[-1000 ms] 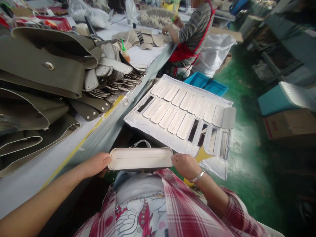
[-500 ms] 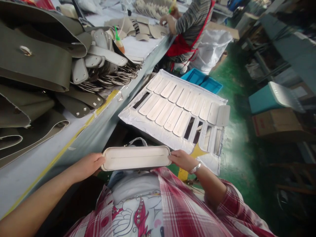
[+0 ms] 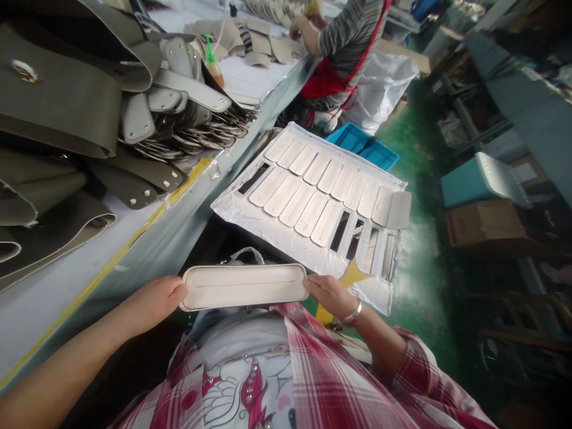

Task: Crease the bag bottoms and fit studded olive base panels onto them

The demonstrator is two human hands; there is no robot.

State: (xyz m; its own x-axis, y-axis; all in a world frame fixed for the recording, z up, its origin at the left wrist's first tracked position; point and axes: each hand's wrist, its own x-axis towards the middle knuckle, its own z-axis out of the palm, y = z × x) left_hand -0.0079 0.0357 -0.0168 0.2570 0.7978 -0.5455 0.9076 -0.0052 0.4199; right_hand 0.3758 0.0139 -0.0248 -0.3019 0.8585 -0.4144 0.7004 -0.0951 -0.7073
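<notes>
Showing a long cream panel (image 3: 243,289), round-cornered, thin dark line (image 3: 248,283) lengthwise

Underside of long pale piece (image 3: 243,292) hidden, co-worker (image 3: 346,44) cut off at top edge

Panel (image 3: 245,289) before rack (image 3: 254,219), table (image 3: 102,250) left

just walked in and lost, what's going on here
A person holds a long pale piece by its two ends, one in the left grip, one in the right grip. Beyond, a white frame bears two rows of pale pieces. Olive folded pieces lie on the table at left, a co-worker farther along.
</notes>
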